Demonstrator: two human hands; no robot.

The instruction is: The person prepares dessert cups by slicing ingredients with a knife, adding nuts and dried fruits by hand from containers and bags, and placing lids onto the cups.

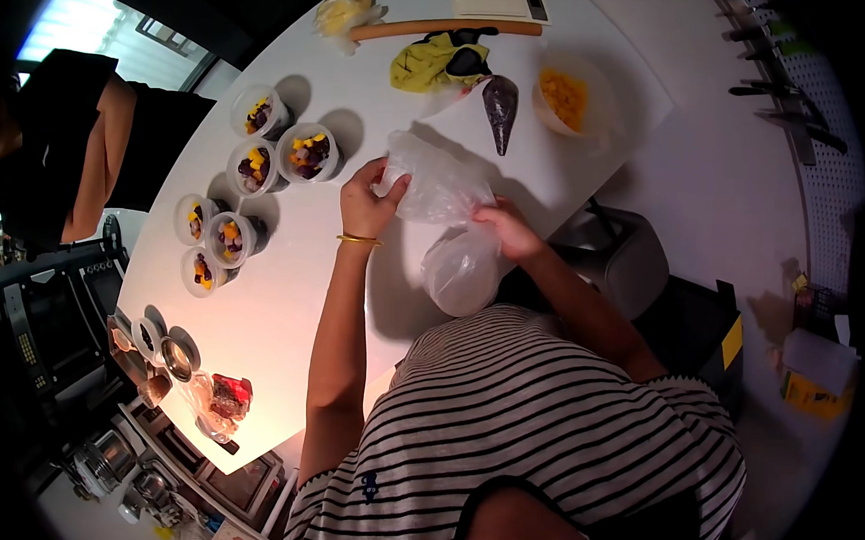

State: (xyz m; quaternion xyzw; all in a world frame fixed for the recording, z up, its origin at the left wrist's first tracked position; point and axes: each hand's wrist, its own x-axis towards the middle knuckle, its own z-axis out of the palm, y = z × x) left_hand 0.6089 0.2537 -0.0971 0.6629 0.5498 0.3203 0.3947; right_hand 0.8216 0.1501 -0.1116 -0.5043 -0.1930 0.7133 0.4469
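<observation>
A clear plastic bag (441, 182) is stretched between my two hands over the white table (307, 265). My left hand (370, 198), with a gold bangle at the wrist, pinches the bag's upper left edge. At its lower right part, my right hand (511, 229) grips the gathered plastic. Below my right hand, close to my striped shirt, is a round translucent container (460, 271); whether it sits inside the bag is unclear. Just beyond the bag lies a dark-filled piping bag (500, 109).
Several cups (308, 153) of colourful pieces stand at the left. A bowl of orange pieces (562, 100), a yellow-green cloth (428, 65), a rolling pin (443, 28) and a scale (502, 1) lie at the far side. A person (100, 149) with folded arms is beyond the left edge.
</observation>
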